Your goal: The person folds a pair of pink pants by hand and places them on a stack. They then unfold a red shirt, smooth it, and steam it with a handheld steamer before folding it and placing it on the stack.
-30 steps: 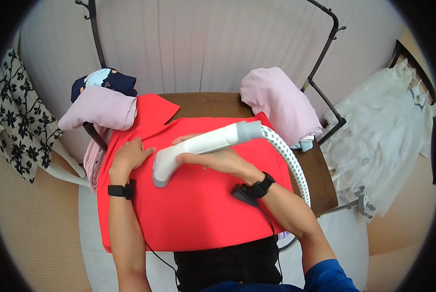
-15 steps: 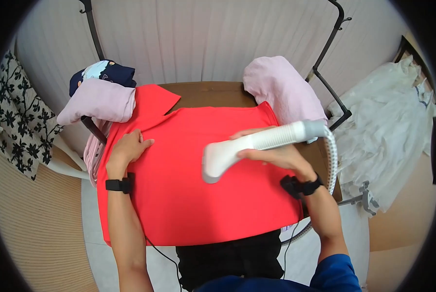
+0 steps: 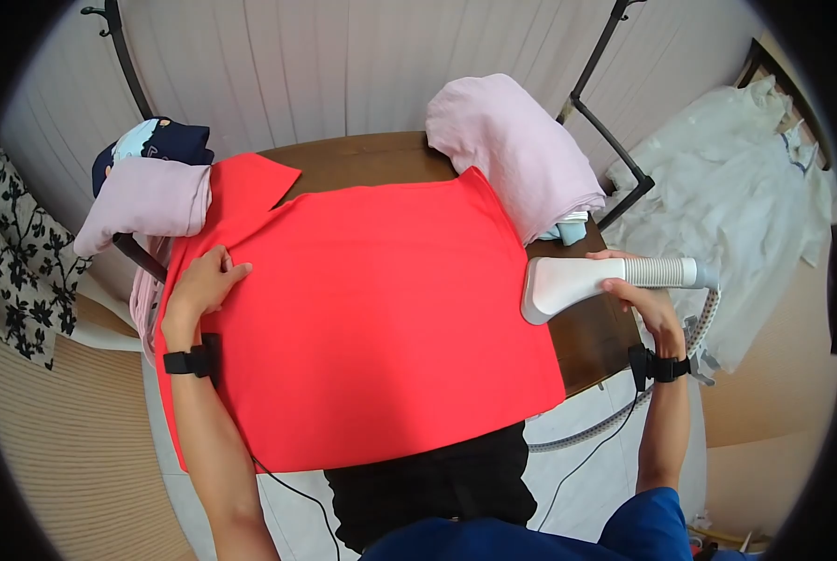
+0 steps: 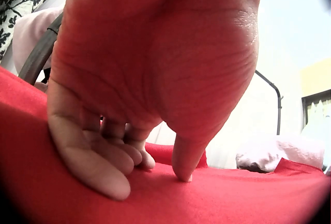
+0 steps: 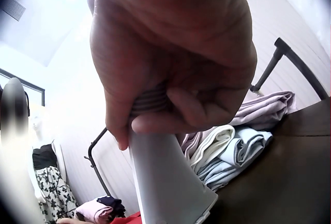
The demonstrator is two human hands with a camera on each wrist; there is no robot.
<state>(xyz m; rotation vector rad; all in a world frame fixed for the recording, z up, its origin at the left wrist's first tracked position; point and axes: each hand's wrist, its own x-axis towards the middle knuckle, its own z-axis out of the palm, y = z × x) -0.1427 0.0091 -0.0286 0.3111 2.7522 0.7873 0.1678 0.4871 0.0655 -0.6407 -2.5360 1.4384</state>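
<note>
A red garment lies spread over the dark wooden table, its collar-like flap folded out at the far left. On its left side rests my left hand; in the left wrist view the fingertips and thumb touch the cloth, with nothing held. My right hand grips the ribbed handle of a white garment steamer at the garment's right edge. The steamer's wide head overlaps that edge in the head view. From below, the right wrist view shows fingers curled round the handle.
Folded pink cloth stands at the back right, over pale blue pieces. Another pink bundle and a navy one sit at the back left. Black rack posts rise on both sides. The steamer's hose trails at the right.
My right hand has carried the steamer rightward, from the garment's left-middle to its right edge. My left hand stays on the garment's left side. The head view has shifted slightly.
</note>
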